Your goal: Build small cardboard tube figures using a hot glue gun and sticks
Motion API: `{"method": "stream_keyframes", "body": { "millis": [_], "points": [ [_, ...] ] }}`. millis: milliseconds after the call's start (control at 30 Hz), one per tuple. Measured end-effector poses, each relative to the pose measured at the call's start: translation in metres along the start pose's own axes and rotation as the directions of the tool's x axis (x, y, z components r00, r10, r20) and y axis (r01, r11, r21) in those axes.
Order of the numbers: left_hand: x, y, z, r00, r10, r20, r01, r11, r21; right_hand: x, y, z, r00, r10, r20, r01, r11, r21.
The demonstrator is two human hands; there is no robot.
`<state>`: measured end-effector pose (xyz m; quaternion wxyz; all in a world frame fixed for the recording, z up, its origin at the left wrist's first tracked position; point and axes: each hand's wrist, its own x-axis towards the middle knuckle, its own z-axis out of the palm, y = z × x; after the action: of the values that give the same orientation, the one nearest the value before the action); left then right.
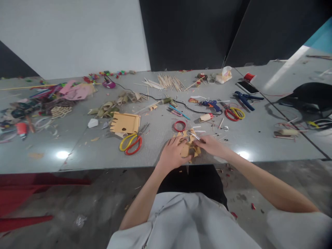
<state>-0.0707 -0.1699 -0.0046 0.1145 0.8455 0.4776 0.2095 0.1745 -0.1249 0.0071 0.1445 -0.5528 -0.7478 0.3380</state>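
My left hand [173, 152] rests fingers down on a small tan cardboard piece [188, 145] at the near edge of the grey table [85, 152], holding it in place. My right hand [211, 145] is closed round a thin metal-tipped tool [195, 136] whose point lies on the cardboard. A red ring [180, 126] lies just beyond the cardboard. Yellow-and-red scissors [132, 141] lie to the left of my left hand, next to a larger notched cardboard piece [125, 122].
A blue glue gun [210, 104] with a black cord, blue pliers [245, 99], red and yellow rings [234, 113], a phone [247, 86], a pile of thin sticks [168, 82], bamboo-like rolls [114, 104] and coloured paper scraps [75, 90] are spread over the table. Scraps litter the floor below.
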Motion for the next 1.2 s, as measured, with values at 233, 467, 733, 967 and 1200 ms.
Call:
{"method": "stream_keyframes", "body": {
  "millis": [233,467,733,967,1200],
  "points": [
    [0.0,0.0,0.0,1.0,0.006,0.0,-0.006,1.0,0.004,-0.008,-0.007,0.002,1.0,0.009,0.022,-0.013,0.988,0.152],
    [0.0,-0.001,-0.001,1.0,0.008,0.016,-0.008,1.0,0.009,-0.013,-0.012,0.012,0.994,0.042,-0.096,-0.018,0.972,0.236],
    [0.0,-0.002,0.001,1.0,0.001,0.017,-0.001,1.0,-0.011,-0.028,-0.014,0.01,0.935,0.244,0.259,-0.356,0.608,0.71],
    [-0.001,-0.002,0.0,1.0,0.003,0.015,-0.003,1.0,-0.002,-0.028,-0.017,0.015,0.934,0.242,0.263,-0.357,0.574,0.737],
    [0.0,-0.001,-0.001,1.0,0.007,0.024,-0.007,1.0,-0.001,-0.021,-0.021,0.018,0.937,0.214,0.275,-0.349,0.572,0.743]
  ]
}}
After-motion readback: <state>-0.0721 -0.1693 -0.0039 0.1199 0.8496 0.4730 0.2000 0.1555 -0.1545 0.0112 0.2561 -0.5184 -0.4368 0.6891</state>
